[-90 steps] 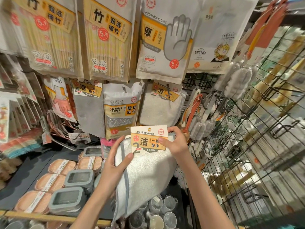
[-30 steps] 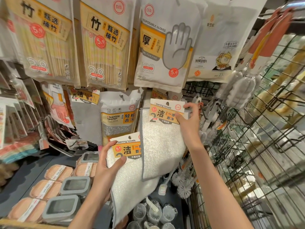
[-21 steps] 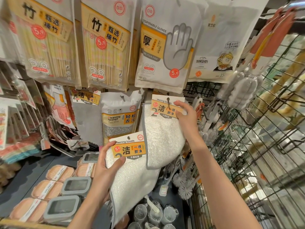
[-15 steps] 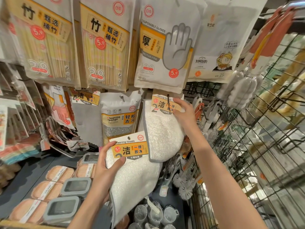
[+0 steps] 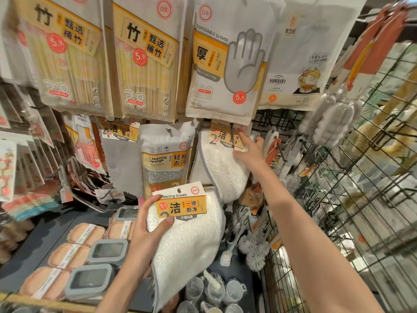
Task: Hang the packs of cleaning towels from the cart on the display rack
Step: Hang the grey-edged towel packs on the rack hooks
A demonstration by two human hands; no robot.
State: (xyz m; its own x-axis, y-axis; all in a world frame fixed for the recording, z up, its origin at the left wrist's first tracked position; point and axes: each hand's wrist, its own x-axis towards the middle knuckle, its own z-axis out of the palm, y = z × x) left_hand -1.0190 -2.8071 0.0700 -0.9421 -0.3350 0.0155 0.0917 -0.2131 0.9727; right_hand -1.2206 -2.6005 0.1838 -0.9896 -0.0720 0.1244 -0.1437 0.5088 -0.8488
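Reaching up and forward, your right hand [image 5: 249, 152] rests with its fingers spread loosely against the card header of a pack of cleaning towels [image 5: 222, 163] that hangs on a black hook [image 5: 232, 132] of the display rack; the hook passes through the hole in the header, and the hand presses on the pack rather than closing round it. This hung pack sits in the 2nd row, directly below the disposable gloves pack [image 5: 228, 64] and just beside the cleaning sponge pack [image 5: 167, 159] to its left. Its white cloth with a grey edge droops down past the header.

Your left hand [image 5: 144, 236] holds a second pack of cleaning towels [image 5: 187, 236] lower down and nearer to you, thumb laid across the orange label beside the numeral 2 and the fingers wrapped behind the cloth. The header of this pack, with its empty hanging hole, points up towards the rack; its top edge overlaps the foot of the sponge pack in view, and its cloth hangs down over the shelf.

Below lie a dark shelf [image 5: 45, 236] carrying grey-lidded containers [image 5: 90, 283] and orange soap-like packs [image 5: 74, 256]. To the right stands a black wire grid [image 5: 361, 199] with bottle brushes [image 5: 255, 251] hanging beside it. 2 packs of bamboo chopsticks [image 5: 144, 64] fill the top row at left.
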